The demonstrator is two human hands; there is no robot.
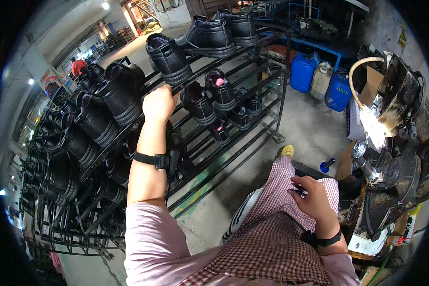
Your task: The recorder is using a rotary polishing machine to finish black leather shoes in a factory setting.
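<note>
The left hand (159,102) reaches up, fingers curled on the rack rail (195,76) just under a black shoe (168,57) — best gripped by the heel — while the right hand (313,200) rests with fingers loosely bent on the checked apron (272,238).

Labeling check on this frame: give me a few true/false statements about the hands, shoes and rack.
1. The left hand reaches up to the rack. True.
2. The right hand holds a shoe. False: it rests on the checked apron in the lap.
3. The shoes on the rack are black. True.
4. The jugs by the rack are red. False: they are blue, with a pale one between.
5. Both wrists are bare. False: each wears a black band.
</note>
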